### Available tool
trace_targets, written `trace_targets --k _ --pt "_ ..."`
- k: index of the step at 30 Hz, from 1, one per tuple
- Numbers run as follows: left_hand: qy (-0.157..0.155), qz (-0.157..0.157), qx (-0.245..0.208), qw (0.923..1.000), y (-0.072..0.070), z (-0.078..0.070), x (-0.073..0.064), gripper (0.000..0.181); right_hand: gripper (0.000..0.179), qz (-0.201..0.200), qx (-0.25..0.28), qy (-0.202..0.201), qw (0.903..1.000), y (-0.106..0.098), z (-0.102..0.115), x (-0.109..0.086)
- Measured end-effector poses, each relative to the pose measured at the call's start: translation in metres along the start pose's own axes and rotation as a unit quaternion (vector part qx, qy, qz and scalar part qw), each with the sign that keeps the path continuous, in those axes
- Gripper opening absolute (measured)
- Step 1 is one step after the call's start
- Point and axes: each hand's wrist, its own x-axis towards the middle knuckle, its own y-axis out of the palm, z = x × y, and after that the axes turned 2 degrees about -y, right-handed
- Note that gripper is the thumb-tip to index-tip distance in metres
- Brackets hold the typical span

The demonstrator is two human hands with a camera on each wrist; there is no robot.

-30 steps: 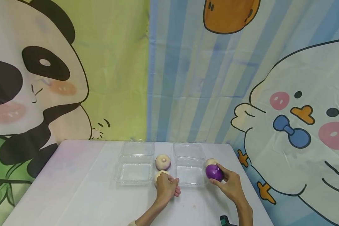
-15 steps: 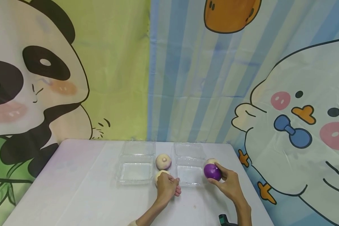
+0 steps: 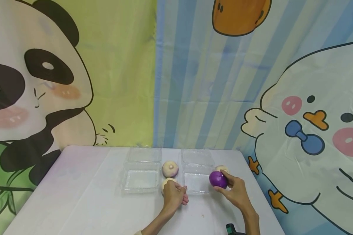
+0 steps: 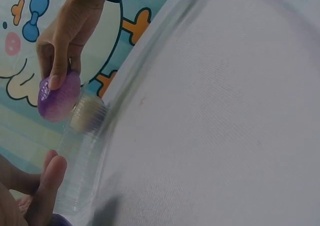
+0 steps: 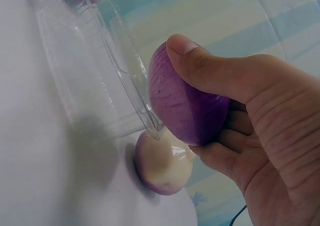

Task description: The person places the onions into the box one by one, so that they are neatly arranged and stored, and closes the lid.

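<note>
In the head view my right hand [image 3: 237, 192] pinches a purple turnip [image 3: 218, 180] at the right end of the right-hand clear plastic box [image 3: 197, 182]. The right wrist view shows my thumb over the top of this turnip [image 5: 175, 95] and my fingers underneath. Behind it, beside the box, lies another turnip [image 3: 222, 168], cream with a purple end. My left hand [image 3: 174, 195] is at the front of two cream-and-purple turnips between the boxes, overlapping this front turnip [image 3: 165, 184]; I cannot tell whether its bent fingers grip it. The back turnip [image 3: 170, 169] shows a small nub.
A second clear box [image 3: 142, 180] stands on the left of the white table [image 3: 85, 195], its lid [image 3: 144, 154] folded back. The right box's lid [image 3: 196, 156] is also back. A dark object [image 3: 232, 229] shows near my right forearm. Cartoon curtains hang behind.
My right hand has moved left with the purple turnip, toward the right-hand box, showing more of the turnip behind. My left hand has stayed in place.
</note>
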Motion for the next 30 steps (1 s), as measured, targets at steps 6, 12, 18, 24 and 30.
trace_targets --k 6,12,18,24,30 --pt "0.002 0.001 0.0 1.0 0.0 0.001 0.0 0.013 0.078 0.005 0.011 -0.005 0.9999 0.006 0.003 0.002" --pt "0.003 0.004 -0.004 1.0 0.0 0.001 0.002 0.014 0.079 0.011 0.022 -0.013 0.9996 0.01 0.004 0.004" --pt "-0.002 -0.002 0.002 1.0 0.001 0.0 0.0 0.012 0.08 0.019 0.027 -0.011 0.9994 0.015 0.006 0.005" --pt "0.005 -0.006 0.011 0.9999 0.002 -0.001 -0.002 0.012 0.08 0.028 0.031 -0.02 0.9989 0.019 0.004 0.007" --pt "0.004 -0.005 0.007 1.0 0.001 -0.001 -0.001 0.011 0.079 0.033 0.031 -0.024 0.9987 0.023 0.006 0.009"
